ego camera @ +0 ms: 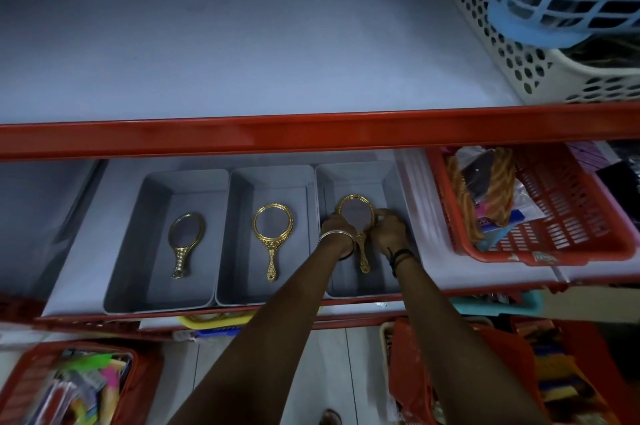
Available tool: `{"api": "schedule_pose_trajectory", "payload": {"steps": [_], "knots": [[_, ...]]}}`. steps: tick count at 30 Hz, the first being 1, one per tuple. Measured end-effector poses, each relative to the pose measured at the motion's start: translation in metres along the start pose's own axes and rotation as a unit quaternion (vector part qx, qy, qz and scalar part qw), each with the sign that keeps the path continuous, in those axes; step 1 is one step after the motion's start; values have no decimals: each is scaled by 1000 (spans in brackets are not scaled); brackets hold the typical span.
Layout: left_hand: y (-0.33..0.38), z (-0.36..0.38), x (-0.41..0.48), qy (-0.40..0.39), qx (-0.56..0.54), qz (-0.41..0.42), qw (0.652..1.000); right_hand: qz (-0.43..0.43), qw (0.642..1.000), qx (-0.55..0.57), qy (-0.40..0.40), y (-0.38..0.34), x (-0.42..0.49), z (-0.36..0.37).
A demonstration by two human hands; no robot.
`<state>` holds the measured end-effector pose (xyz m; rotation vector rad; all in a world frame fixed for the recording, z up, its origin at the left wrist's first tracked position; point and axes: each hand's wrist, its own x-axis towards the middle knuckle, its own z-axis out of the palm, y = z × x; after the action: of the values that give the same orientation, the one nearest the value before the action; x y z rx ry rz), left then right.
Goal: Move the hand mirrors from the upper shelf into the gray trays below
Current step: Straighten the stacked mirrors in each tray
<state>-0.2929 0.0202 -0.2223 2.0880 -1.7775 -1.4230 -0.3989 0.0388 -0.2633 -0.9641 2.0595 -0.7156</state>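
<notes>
Three gray trays sit side by side on the lower shelf. The left tray (145,210) holds a gold hand mirror (184,242) lying flat. In the middle tray (239,217) lies a second gold mirror (272,234). Inside the right tray (388,182) a third gold mirror (356,220) is gripped at its round frame by both hands. My left hand (334,224) holds its left edge and my right hand (389,229) its right edge. The handle points toward me. The upper shelf (242,44) shows no mirrors.
A red rail (277,134) fronts the upper shelf. White and blue baskets (554,44) stand at the upper right. A red basket (554,217) of goods sits right of the trays. More red baskets and goods fill the level below.
</notes>
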Motion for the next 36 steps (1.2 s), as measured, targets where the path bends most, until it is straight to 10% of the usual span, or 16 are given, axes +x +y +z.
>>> {"api": "schedule_pose_trajectory", "payload": {"steps": [36], "knots": [[2,0,3,21,-44,-21,999,36,999,-8,17,13,23,14]]}}
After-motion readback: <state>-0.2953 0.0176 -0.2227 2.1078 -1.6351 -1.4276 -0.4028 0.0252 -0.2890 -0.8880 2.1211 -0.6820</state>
